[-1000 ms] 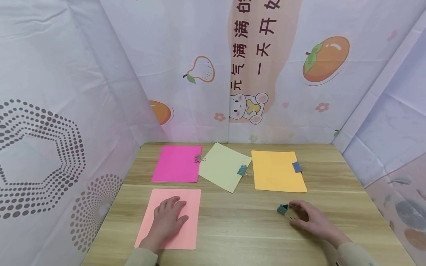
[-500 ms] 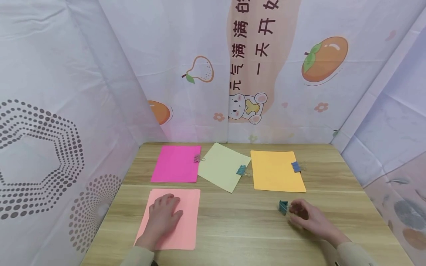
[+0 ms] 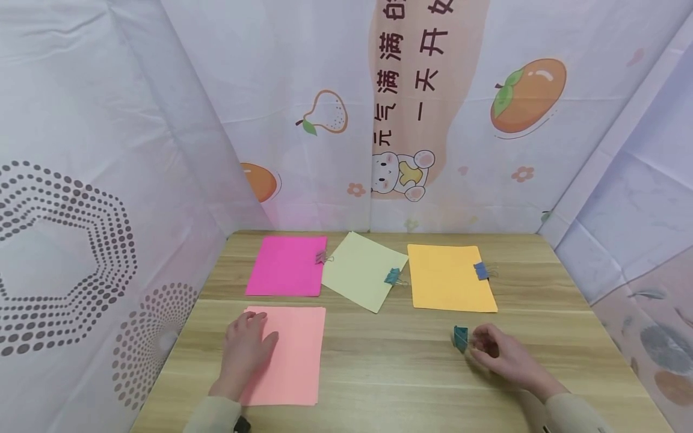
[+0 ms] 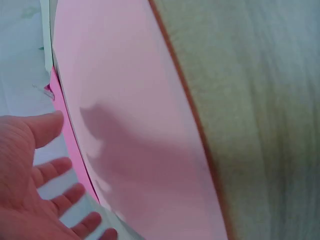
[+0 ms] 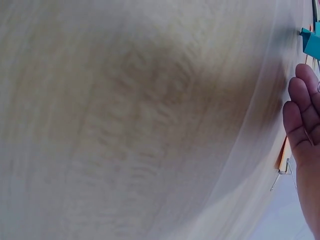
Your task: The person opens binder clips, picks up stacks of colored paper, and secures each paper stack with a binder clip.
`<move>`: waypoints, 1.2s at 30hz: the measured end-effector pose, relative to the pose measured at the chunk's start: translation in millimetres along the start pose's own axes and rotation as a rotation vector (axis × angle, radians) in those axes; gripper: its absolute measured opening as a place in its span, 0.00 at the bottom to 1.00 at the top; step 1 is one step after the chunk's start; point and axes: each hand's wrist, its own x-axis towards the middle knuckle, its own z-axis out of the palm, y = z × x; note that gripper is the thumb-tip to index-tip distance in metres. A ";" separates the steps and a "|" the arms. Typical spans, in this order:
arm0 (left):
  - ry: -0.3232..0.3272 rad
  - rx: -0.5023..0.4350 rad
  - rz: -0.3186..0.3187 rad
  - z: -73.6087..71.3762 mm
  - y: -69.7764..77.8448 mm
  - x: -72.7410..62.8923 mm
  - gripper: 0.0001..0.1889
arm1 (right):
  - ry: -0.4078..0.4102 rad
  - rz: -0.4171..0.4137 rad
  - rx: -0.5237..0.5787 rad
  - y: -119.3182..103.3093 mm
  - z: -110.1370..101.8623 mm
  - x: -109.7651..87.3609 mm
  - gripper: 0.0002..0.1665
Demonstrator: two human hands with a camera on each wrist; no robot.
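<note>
My left hand (image 3: 245, 353) hovers over the left side of a stack of salmon-pink paper (image 3: 295, 358). In the left wrist view its fingers (image 4: 47, 170) are spread and loosely bent, holding nothing, with a shadow on the sheets. On the right, my right hand (image 3: 503, 358) pinches a teal binder clip (image 3: 461, 338) by its wire handles, between thumb and fingers. The clip's body points left, away from the palm. At the right wrist view's edge, the clip (image 5: 311, 44) shows beyond the fingertips; the thumb is out of sight.
Along the back of the wooden table (image 3: 390, 367) lie magenta paper (image 3: 287, 264), pale green paper (image 3: 360, 270) and orange paper (image 3: 449, 278), each with a binder clip on its right side. Printed cloth (image 3: 335, 198) hangs behind and at both sides.
The left hand has moved left across the pink paper, uncovering more of it. In the right hand the binder clip has turned slightly; that hand has barely shifted.
</note>
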 end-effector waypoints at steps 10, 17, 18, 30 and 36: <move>-0.126 -0.012 -0.185 -5.8 -8.8 -3.0 0.50 | -0.015 -0.046 -0.038 0.8 -0.2 1.6 0.19; -0.151 0.001 -0.220 -6.2 -7.7 -3.0 0.57 | -0.043 -0.010 -0.023 -0.9 -1.5 1.8 0.17; -0.149 0.010 -0.222 -5.7 -7.9 -2.6 0.57 | -0.045 -0.003 -0.019 -1.1 -1.6 1.7 0.17; -0.132 0.085 -0.246 -2.0 -2.6 3.4 0.56 | 0.013 -0.015 -0.033 -3.5 -2.8 0.3 0.15; -0.126 0.067 -0.261 -5.0 4.9 3.5 0.53 | 0.054 -0.020 -0.103 -6.3 -4.9 1.6 0.13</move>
